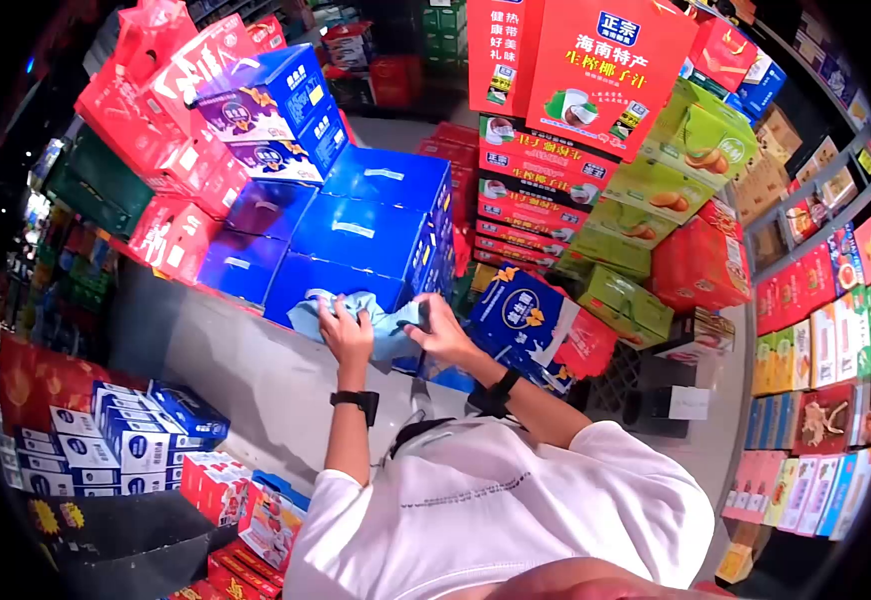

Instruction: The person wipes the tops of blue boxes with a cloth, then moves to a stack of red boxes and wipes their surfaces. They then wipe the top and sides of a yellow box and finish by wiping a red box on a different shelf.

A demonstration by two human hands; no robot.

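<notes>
Left hand (346, 335) and right hand (443, 333) both clasp the light-blue cloth (301, 314) on the blue carton stack (356, 235); a hard sideways push risks toppling the tilted carton (526, 318) just beside that stack.

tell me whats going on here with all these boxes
A person in a white shirt stands in a shop, surrounded by stacked cartons. Their left hand and right hand both grip a light blue cloth, which is held against the near lower edge of a stack of blue boxes. Green boxes and red boxes are piled to the right of that stack, and shelves of packaged goods run along the right side.
</notes>
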